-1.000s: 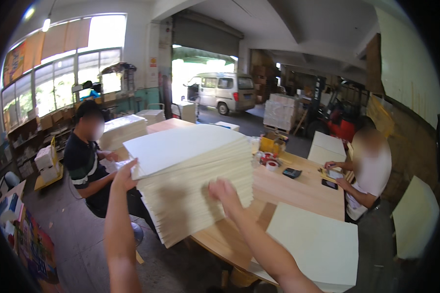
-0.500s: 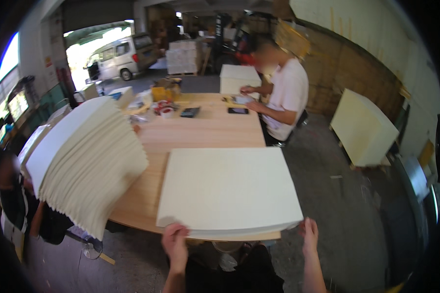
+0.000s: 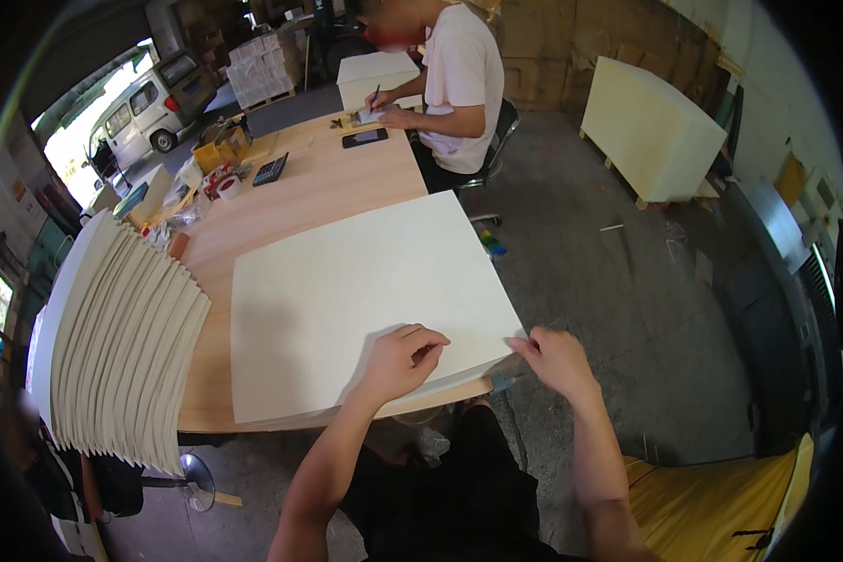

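Observation:
A stack of large white sheets point(image 3: 375, 272) lies flat near the front edge of the wooden table. My left hand point(image 3: 405, 363) rests over the top sheet close to its near edge, fingers loosely curled in, with nothing seen in them. At the near right corner of the stack is my right hand point(image 3: 557, 361), its thumb on the corner and its fingers bent around the edge; their tips are partly hidden. To the left stands a tall, fanned pile of white sheets point(image 3: 126, 347), its layered edges toward me.
A co-worker point(image 3: 464, 89) sits at the far side of the table point(image 3: 323, 178), writing. A phone point(image 3: 364, 138), a calculator point(image 3: 271, 169) and tape rolls point(image 3: 227, 186) lie there. Another person is partly visible at far left. A pale stack point(image 3: 651, 131) stands on a pallet at right.
My left hand has moved inward and right over the top sheet. My right hand has come to the stack's near right corner. The view has tilted and turned.

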Action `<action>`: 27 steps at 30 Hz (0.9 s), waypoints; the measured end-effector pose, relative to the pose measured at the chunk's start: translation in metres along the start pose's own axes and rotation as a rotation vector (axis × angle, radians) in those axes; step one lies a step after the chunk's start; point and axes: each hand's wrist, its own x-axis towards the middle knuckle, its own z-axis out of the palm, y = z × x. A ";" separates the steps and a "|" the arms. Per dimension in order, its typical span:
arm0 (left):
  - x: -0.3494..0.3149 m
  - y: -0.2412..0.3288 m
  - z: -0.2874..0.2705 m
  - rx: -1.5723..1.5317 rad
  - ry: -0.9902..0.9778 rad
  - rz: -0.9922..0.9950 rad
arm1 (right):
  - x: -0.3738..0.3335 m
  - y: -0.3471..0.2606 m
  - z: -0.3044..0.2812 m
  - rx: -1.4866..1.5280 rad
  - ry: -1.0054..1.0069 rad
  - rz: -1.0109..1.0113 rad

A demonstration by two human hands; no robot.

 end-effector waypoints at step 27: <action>0.000 -0.011 -0.006 -0.268 0.017 -0.005 | 0.032 -0.055 0.006 0.992 0.070 0.058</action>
